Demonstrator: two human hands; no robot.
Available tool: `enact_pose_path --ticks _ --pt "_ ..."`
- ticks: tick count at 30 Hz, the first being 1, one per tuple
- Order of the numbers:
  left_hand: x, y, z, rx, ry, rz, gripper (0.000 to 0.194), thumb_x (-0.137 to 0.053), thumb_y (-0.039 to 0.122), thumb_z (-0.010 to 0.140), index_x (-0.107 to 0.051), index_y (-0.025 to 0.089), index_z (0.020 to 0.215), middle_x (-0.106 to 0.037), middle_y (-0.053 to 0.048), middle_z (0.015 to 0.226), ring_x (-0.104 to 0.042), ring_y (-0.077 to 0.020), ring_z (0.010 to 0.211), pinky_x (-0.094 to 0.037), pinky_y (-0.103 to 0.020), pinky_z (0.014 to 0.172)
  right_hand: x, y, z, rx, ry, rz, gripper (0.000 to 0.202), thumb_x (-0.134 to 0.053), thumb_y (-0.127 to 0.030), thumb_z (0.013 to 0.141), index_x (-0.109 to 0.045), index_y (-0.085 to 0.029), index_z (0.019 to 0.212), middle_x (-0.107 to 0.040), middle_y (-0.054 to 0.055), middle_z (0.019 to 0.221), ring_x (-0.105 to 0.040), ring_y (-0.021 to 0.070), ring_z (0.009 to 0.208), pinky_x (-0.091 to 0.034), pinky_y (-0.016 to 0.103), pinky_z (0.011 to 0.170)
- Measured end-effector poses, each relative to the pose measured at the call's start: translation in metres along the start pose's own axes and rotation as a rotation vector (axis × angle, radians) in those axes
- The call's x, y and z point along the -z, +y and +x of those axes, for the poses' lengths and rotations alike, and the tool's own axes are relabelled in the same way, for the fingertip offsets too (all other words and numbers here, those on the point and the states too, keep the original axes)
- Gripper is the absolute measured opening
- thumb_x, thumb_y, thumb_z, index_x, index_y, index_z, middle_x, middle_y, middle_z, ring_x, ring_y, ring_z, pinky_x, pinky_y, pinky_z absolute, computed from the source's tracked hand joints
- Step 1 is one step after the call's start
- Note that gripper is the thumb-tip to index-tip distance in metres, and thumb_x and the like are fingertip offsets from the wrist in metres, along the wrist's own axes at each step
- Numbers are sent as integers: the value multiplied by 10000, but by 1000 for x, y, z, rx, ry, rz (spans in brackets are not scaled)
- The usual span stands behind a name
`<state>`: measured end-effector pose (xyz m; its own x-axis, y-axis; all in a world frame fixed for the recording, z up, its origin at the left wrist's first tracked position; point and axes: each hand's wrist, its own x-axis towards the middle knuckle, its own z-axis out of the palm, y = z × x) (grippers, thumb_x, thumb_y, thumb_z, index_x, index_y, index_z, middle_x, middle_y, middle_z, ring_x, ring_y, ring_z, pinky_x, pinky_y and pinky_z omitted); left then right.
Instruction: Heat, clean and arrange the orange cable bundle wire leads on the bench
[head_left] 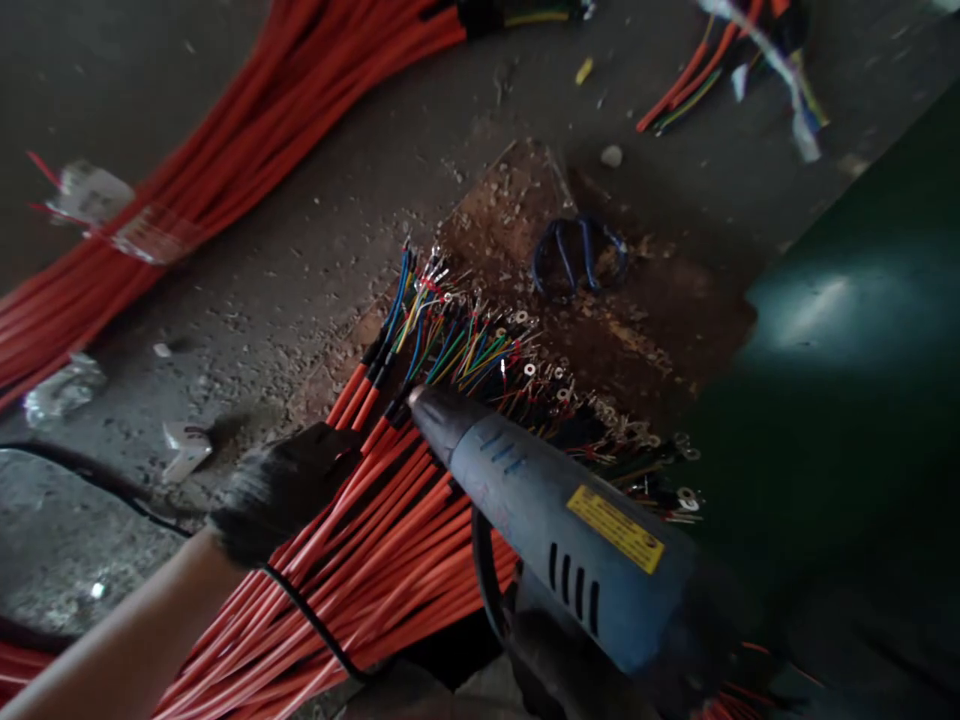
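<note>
A blue-grey heat gun (pixel 540 500) with a yellow label is gripped by my right hand (pixel 555 645), which wears a dark glove and is partly hidden under the tool. The nozzle points up and left, close beside a black sleeve (pixel 395 408) on an orange cable. My left hand (pixel 289 490), in a dark, dirty glove, is closed around an orange cable just below that sleeve. Many orange cables (pixel 405 560) lie side by side beneath both hands. Their ends split into thin coloured wires (pixel 457 345), several tipped with ring terminals (pixel 530 370).
Another thick bundle of orange cables (pixel 277 120) lies on the floor at upper left, wrapped in clear plastic (pixel 142 225). A blue wire loop (pixel 577 255) sits on a brown, debris-covered sheet (pixel 517 190). A black cord (pixel 315 620) crosses the cables. A dark green surface (pixel 862 420) is at right.
</note>
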<state>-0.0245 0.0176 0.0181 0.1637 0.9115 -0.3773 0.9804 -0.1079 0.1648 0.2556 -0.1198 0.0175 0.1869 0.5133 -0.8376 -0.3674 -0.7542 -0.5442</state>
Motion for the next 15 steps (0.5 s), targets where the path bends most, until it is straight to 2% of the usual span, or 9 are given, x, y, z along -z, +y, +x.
enact_pose_path --ticks 3,8,12,15 --pt "-18 7 -6 61 -65 2 478 -310 380 911 -745 211 1015 -741 -98 1030 -709 -285 809 -534 -373 617 0 -15 -4 -1 -19 -51 184 -784 -387 673 -738 -376 850 -759 -6 960 -680 270 1026 -583 424 856" --pt "-16 11 -3 145 -111 -16 403 -367 350 933 -727 225 1065 -730 -99 1041 -703 -283 860 -542 -365 649 -11 -30 -6 107 12 -187 276 -827 -401 600 -735 -365 858 -758 -18 928 -624 283 1150 -496 401 1043" --pt "-14 17 5 155 -91 -7 345 -443 370 928 -717 238 1089 -725 -94 1044 -700 -275 875 -531 -341 661 -16 -28 -5 174 1 -195 212 -817 -416 614 -721 -365 797 -751 -13 907 -624 279 1138 -524 394 988" --pt "-15 26 16 139 -74 37 354 -448 362 927 -698 207 1123 -725 -118 1000 -697 -274 856 -527 -338 668 -12 -22 3 175 17 -155 295 -845 -370 572 -727 -330 839 -747 10 837 -657 296 1039 -556 413 889"
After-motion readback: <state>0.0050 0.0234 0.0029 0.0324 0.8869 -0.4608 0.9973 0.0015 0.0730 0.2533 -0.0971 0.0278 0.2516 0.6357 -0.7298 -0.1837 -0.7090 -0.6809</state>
